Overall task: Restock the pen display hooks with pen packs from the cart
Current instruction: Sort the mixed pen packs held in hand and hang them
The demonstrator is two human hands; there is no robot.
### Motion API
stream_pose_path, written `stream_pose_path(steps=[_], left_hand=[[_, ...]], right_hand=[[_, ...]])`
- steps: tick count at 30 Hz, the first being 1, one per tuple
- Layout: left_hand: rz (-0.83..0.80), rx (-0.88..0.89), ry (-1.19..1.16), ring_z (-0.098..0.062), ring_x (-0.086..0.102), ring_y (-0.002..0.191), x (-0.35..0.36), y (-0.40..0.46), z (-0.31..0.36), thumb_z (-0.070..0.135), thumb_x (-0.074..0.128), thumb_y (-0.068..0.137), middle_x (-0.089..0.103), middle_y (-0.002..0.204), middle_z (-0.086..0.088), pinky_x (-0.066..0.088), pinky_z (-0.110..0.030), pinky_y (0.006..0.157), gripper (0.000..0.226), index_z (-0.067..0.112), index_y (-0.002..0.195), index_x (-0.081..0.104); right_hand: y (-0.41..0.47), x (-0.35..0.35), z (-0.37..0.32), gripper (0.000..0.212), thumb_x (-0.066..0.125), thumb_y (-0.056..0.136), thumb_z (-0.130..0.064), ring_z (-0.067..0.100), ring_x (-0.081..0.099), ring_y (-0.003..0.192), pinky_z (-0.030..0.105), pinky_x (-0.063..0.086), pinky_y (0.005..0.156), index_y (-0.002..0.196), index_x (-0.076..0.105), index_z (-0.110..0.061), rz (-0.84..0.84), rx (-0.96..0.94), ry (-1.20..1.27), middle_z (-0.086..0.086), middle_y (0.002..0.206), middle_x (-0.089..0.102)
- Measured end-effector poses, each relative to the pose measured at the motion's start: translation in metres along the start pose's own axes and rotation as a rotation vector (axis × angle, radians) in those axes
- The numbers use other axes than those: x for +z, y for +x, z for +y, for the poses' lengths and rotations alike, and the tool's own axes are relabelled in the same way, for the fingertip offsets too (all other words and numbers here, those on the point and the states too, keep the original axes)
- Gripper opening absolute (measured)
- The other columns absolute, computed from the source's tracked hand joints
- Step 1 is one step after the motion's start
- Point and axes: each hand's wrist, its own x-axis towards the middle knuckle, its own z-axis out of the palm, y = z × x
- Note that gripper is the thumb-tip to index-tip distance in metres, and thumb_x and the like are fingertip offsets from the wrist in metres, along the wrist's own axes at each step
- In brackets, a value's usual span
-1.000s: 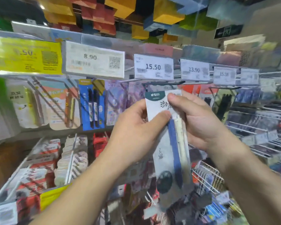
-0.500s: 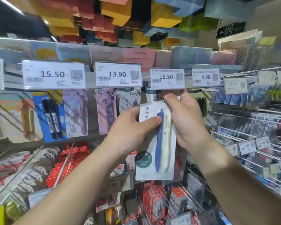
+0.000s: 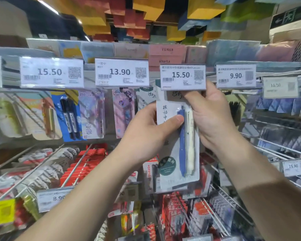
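Holding the pen pack (image 3: 178, 145) up under the 15.50 price tag (image 3: 182, 76), both hands pinch it: left hand (image 3: 146, 134) on its side, right hand (image 3: 210, 117) near its top. The tag hides the hook and the pack's hole. Missing the hook could bend the card or let it drop.

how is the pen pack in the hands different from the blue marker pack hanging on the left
The pen pack has a pale card bearing one blue pen and one cream pen; the blue marker pack has a blue card bearing two black markers. The pen pack is gripped by the left hand and right hand below the 15.50 tag; the marker pack hangs untouched. Both hold two pens upright.
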Motion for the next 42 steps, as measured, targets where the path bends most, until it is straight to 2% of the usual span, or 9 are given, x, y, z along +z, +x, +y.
stream_pose_path(steps=[11, 14, 18, 23, 26, 29, 32, 35, 42], left_hand=[[0.009, -0.019, 0.047, -0.014, 0.073, 0.081, -0.014, -0.002, 0.008, 0.018, 0.069, 0.098, 0.081, 0.095, -0.002, 0.06, -0.041, 0.082, 0.009, 0.015, 0.104, 0.075], [-0.011, -0.054, 0.119, -0.018, 0.076, 0.09, -0.017, -0.001, 0.008, 0.022, 0.07, 0.098, 0.081, 0.096, 0.003, 0.061, -0.046, 0.091, 0.01, 0.018, 0.106, 0.075], [0.02, -0.091, 0.202, -0.024, 0.078, 0.086, -0.024, 0.007, 0.006, 0.027, 0.074, 0.096, 0.081, 0.088, 0.001, 0.063, -0.05, 0.083, 0.01, 0.019, 0.101, 0.074], [0.097, -0.12, 0.242, -0.002, 0.072, 0.081, -0.029, 0.027, -0.006, 0.022, 0.077, 0.09, 0.078, 0.087, 0.015, 0.057, -0.02, 0.075, 0.014, 0.033, 0.083, 0.072], [0.098, -0.205, 0.221, -0.017, 0.075, 0.093, -0.031, 0.037, -0.012, 0.017, 0.073, 0.091, 0.08, 0.093, 0.005, 0.059, -0.033, 0.083, 0.009, 0.022, 0.098, 0.077], [0.106, -0.216, 0.324, -0.02, 0.073, 0.084, -0.041, 0.04, -0.016, 0.027, 0.071, 0.092, 0.078, 0.094, 0.002, 0.062, -0.039, 0.081, 0.013, 0.021, 0.104, 0.073], [0.097, -0.298, 0.394, -0.018, 0.073, 0.082, -0.054, 0.034, -0.026, 0.048, 0.071, 0.086, 0.074, 0.099, 0.003, 0.064, -0.043, 0.079, 0.037, 0.027, 0.116, 0.067], [0.052, -0.345, 0.47, -0.019, 0.072, 0.097, -0.065, 0.023, -0.03, 0.065, 0.062, 0.069, 0.069, 0.111, 0.008, 0.06, -0.044, 0.09, 0.066, 0.035, 0.128, 0.06], [0.013, -0.321, 0.441, -0.013, 0.073, 0.092, -0.086, 0.007, -0.036, 0.065, 0.063, 0.073, 0.073, 0.102, 0.014, 0.061, -0.04, 0.087, 0.052, 0.038, 0.118, 0.065]], right_hand=[[0.001, 0.005, -0.009, 0.024, 0.07, 0.094, -0.003, 0.03, 0.074, 0.106, 0.056, 0.056, 0.098, 0.117, 0.072, -0.007, -0.046, 0.128, 0.077, 0.009, 0.11, 0.078], [0.0, 0.004, -0.002, 0.029, 0.077, 0.089, -0.021, 0.028, 0.07, 0.115, 0.056, 0.05, 0.107, 0.117, 0.073, -0.016, -0.063, 0.118, 0.046, 0.005, 0.117, 0.077], [-0.001, 0.002, 0.014, 0.028, 0.075, 0.084, -0.04, 0.027, 0.067, 0.121, 0.057, 0.045, 0.111, 0.11, 0.075, -0.03, -0.05, 0.137, -0.018, 0.0, 0.12, 0.076], [-0.001, -0.001, 0.041, 0.031, 0.067, 0.09, -0.047, 0.025, 0.071, 0.108, 0.057, 0.05, 0.105, 0.115, 0.065, -0.03, -0.063, 0.272, -0.307, -0.002, 0.109, 0.077], [0.007, 0.003, 0.051, 0.027, 0.064, 0.102, -0.029, 0.01, 0.07, 0.1, 0.044, 0.05, 0.107, 0.128, 0.061, -0.024, 0.008, 0.325, -0.279, -0.003, 0.11, 0.074], [0.014, 0.012, 0.056, 0.035, 0.053, 0.107, -0.023, 0.001, 0.062, 0.09, 0.025, 0.046, 0.084, 0.142, 0.05, -0.022, 0.033, 0.299, -0.353, -0.004, 0.131, 0.064], [0.014, 0.021, 0.067, 0.042, 0.049, 0.107, -0.031, 0.013, 0.052, 0.121, 0.026, 0.04, 0.099, 0.147, 0.043, -0.023, 0.054, 0.237, -0.518, 0.0, 0.147, 0.052], [0.015, 0.032, 0.077, 0.051, 0.046, 0.103, -0.05, 0.025, 0.055, 0.125, 0.043, 0.044, 0.113, 0.149, 0.037, -0.031, 0.105, 0.258, -0.581, -0.002, 0.144, 0.05], [0.03, 0.053, 0.083, 0.049, 0.042, 0.107, -0.038, 0.032, 0.052, 0.131, 0.042, 0.043, 0.103, 0.154, 0.033, -0.025, 0.203, 0.328, -0.675, 0.007, 0.155, 0.046]])
